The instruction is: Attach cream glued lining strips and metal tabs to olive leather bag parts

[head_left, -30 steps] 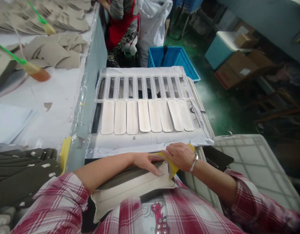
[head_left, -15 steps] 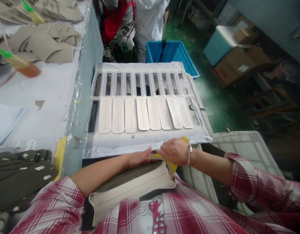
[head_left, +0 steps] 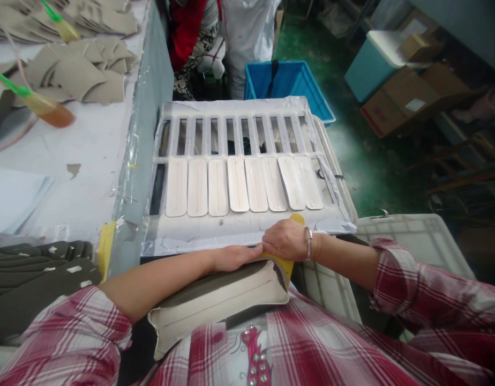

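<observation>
On my lap lies a curved cream-lined piece with a dark olive outer side (head_left: 219,303), bent into a shallow trough with a stitched or creased line along it. My left hand (head_left: 235,258) lies flat along its far edge, fingers together. My right hand (head_left: 286,239) curls over a yellow plastic piece (head_left: 283,266) that stands at the right end of the curved piece and shows on both sides of my fingers. Just beyond both hands is a white-covered rack (head_left: 247,236) with several pale strips (head_left: 238,184) lying side by side.
Beige cut pieces (head_left: 82,75) and glue bottles with green tips (head_left: 46,104) lie on a white table at left. Dark olive pieces (head_left: 38,273) sit lower left. A white crate (head_left: 408,230) stands right, a blue crate (head_left: 283,86) beyond the rack, near a co-worker in a red apron (head_left: 187,32).
My left hand has slid off the top of the curved piece up to its far edge. My right hand stays on the yellow piece. The whole view has tilted slightly.
</observation>
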Available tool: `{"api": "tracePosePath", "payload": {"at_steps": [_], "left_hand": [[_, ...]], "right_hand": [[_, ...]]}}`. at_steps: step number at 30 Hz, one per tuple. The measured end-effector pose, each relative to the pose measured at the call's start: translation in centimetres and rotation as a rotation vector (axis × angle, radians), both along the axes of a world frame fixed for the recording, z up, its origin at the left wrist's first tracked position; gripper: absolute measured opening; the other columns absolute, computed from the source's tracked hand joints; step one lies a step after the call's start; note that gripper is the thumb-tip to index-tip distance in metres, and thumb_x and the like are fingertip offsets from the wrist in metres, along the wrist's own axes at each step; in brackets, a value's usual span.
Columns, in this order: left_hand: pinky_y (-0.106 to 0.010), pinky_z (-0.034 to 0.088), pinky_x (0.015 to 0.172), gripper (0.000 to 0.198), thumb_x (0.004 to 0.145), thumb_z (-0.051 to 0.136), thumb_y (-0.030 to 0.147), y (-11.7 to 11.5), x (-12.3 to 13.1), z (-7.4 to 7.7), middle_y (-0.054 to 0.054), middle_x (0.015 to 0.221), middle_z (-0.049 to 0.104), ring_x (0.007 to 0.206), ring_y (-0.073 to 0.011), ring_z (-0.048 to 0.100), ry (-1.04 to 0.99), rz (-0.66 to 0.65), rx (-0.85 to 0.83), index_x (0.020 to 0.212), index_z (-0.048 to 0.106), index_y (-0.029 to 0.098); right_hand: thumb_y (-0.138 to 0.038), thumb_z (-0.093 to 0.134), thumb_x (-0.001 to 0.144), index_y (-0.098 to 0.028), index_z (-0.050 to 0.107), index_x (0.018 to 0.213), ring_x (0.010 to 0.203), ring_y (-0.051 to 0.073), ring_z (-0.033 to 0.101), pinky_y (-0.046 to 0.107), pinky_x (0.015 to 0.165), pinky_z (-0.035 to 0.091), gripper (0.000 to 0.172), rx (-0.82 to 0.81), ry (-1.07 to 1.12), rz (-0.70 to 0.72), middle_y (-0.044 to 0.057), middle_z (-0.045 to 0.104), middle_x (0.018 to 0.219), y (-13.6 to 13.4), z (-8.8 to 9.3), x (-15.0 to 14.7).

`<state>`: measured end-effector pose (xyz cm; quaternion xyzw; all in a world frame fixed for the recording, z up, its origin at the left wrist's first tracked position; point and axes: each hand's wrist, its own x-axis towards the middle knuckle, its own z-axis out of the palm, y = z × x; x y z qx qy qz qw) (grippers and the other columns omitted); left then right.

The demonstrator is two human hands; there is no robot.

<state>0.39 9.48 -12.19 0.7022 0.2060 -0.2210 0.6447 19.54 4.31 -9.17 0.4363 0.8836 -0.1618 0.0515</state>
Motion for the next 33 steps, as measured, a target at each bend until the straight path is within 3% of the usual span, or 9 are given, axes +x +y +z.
{"api": "tracePosePath", "payload": {"at_steps": [4, 11, 19, 23, 27, 30, 33], "left_hand": [[-0.03, 0.035, 0.098, 0.075, 0.083, 0.017, 0.07, -0.4, 0.1, 0.0, -0.006, 0.112, 0.062, 0.107, -0.0216, 0.052, -0.121, -0.043, -0.033, 0.107, 0.061, 0.014], [-0.029, 0.039, 0.096, 0.06, 0.089, 0.022, 0.06, -1.4, 0.2, 0.5, -0.005, 0.108, 0.062, 0.101, -0.0186, 0.054, -0.18, -0.046, -0.044, 0.108, 0.058, 0.015], [-0.031, 0.04, 0.093, 0.06, 0.09, 0.018, 0.058, -2.3, 0.8, 1.5, -0.009, 0.107, 0.061, 0.098, -0.0211, 0.055, -0.107, -0.106, 0.08, 0.112, 0.052, 0.013], [-0.03, 0.039, 0.094, 0.047, 0.093, 0.022, 0.047, -2.8, 1.3, 2.5, -0.008, 0.114, 0.058, 0.103, -0.02, 0.054, -0.164, -0.126, 0.111, 0.119, 0.047, 0.017], [-0.031, 0.037, 0.096, 0.037, 0.093, 0.029, 0.042, -3.2, 2.2, 2.8, -0.005, 0.117, 0.056, 0.105, -0.0193, 0.053, -0.207, -0.122, 0.227, 0.115, 0.051, 0.021], [-0.033, 0.034, 0.1, 0.039, 0.093, 0.03, 0.043, -3.3, 2.6, 3.1, -0.005, 0.125, 0.052, 0.112, -0.0209, 0.05, -0.184, -0.135, 0.284, 0.119, 0.05, 0.022], [-0.038, 0.027, 0.105, 0.063, 0.087, 0.037, 0.053, -3.2, 2.3, 4.1, -0.013, 0.14, 0.037, 0.126, -0.0265, 0.037, -0.038, -0.145, 0.314, 0.137, 0.03, 0.014]], "right_hand": [[-0.038, 0.024, 0.095, -0.015, 0.062, 0.071, 0.058, 0.012, 0.052, 0.029, 0.055, 0.025, 0.05, 0.017, 0.008, -0.029, 0.004, 0.062, 0.066, -0.9, 0.0, -0.3], [-0.037, 0.024, 0.095, -0.016, 0.063, 0.071, 0.056, 0.013, 0.051, 0.03, 0.053, 0.025, 0.051, 0.049, 0.016, -0.034, 0.004, 0.062, 0.065, -2.1, -0.1, -0.2], [-0.037, 0.023, 0.095, -0.016, 0.063, 0.07, 0.057, 0.013, 0.053, 0.03, 0.054, 0.023, 0.052, 0.037, 0.045, -0.01, 0.005, 0.062, 0.065, -2.7, -0.3, 0.4], [-0.036, 0.024, 0.095, -0.017, 0.062, 0.073, 0.058, 0.014, 0.054, 0.03, 0.053, 0.021, 0.048, -0.012, 0.065, -0.028, 0.004, 0.064, 0.067, -3.8, -0.2, 0.3], [-0.037, 0.025, 0.095, -0.018, 0.063, 0.078, 0.059, 0.015, 0.056, 0.03, 0.051, 0.02, 0.046, -0.053, 0.085, -0.069, 0.006, 0.065, 0.069, -4.5, -0.3, 0.4], [-0.039, 0.027, 0.095, -0.017, 0.064, 0.081, 0.059, 0.016, 0.057, 0.029, 0.05, 0.022, 0.045, -0.094, 0.081, -0.121, 0.007, 0.066, 0.071, -4.9, -0.1, 0.6], [-0.039, 0.026, 0.095, -0.018, 0.063, 0.078, 0.061, 0.018, 0.059, 0.028, 0.049, 0.024, 0.046, -0.137, 0.013, -0.175, 0.007, 0.066, 0.071, -5.7, 0.5, 0.9]]}}
